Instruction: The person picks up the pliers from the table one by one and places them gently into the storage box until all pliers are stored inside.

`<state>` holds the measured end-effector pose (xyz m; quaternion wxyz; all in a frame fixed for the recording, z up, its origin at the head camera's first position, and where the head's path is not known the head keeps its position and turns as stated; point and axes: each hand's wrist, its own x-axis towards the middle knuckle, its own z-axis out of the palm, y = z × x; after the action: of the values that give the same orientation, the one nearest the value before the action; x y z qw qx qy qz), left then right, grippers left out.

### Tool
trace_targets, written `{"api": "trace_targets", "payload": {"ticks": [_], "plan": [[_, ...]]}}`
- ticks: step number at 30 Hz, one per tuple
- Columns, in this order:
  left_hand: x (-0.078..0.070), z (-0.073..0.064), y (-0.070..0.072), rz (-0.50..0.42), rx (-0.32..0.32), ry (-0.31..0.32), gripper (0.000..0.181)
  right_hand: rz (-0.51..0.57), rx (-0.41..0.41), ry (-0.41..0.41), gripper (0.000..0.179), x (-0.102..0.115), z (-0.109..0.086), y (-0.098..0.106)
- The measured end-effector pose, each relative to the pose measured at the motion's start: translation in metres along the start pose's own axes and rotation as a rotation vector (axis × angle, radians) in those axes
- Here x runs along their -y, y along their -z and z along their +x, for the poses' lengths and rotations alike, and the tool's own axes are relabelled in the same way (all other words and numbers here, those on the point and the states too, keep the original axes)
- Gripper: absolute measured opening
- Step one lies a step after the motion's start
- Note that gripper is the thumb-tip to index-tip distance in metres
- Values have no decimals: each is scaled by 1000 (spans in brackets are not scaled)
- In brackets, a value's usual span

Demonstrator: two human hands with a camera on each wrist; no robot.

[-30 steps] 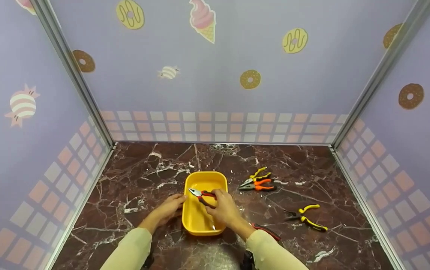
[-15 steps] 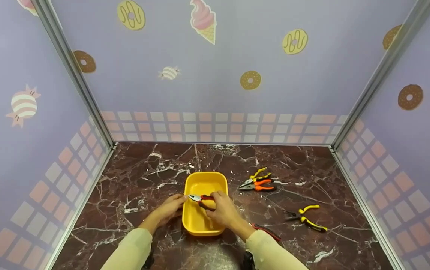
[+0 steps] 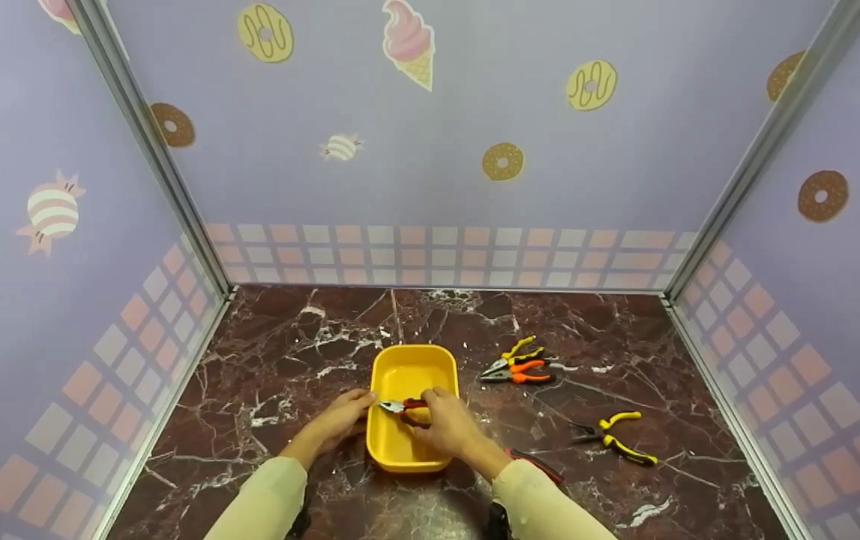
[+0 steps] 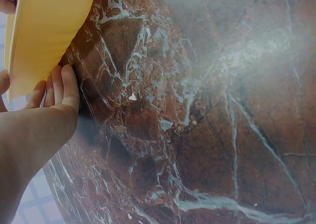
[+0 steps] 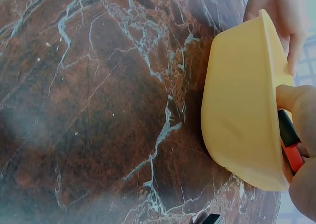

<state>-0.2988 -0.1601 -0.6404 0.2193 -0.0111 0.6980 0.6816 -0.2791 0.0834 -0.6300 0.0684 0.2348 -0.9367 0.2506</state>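
A yellow plastic bin (image 3: 413, 373) stands on the dark marbled table. My right hand (image 3: 450, 426) reaches in over its right side and grips a pair of pliers (image 3: 394, 407) by their red-and-black handles. The bright jaws point left, close to the left wall of the bin. In the right wrist view, a handle (image 5: 293, 156) shows between the fingers, just past the rim. My left hand (image 3: 336, 421) holds the bin's left wall. Its fingers (image 4: 58, 86) lie against the outside, and the thumb (image 4: 3, 82) is at the rim.
Right of the bin, yellow-black pliers (image 3: 519, 347) and orange-black pliers (image 3: 527, 373) lie close together. Another yellow-handled pair of pliers (image 3: 609, 436) lies spread farther right. A red-handled tool (image 3: 538, 465) is partly hidden by the right forearm. Patterned panels enclose the table.
The pliers and my right hand have shifted slightly nearer within the bin, and the pliers' handles look less spread. My left hand has stayed at the bin's left wall.
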Motion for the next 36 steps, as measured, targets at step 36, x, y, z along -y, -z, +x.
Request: {"api": "trace_targets", "payload": {"ticks": [36], "plan": [[0,-2,0,12,5,-9,48,-252,192,64,52,4,-4,-3]]}}
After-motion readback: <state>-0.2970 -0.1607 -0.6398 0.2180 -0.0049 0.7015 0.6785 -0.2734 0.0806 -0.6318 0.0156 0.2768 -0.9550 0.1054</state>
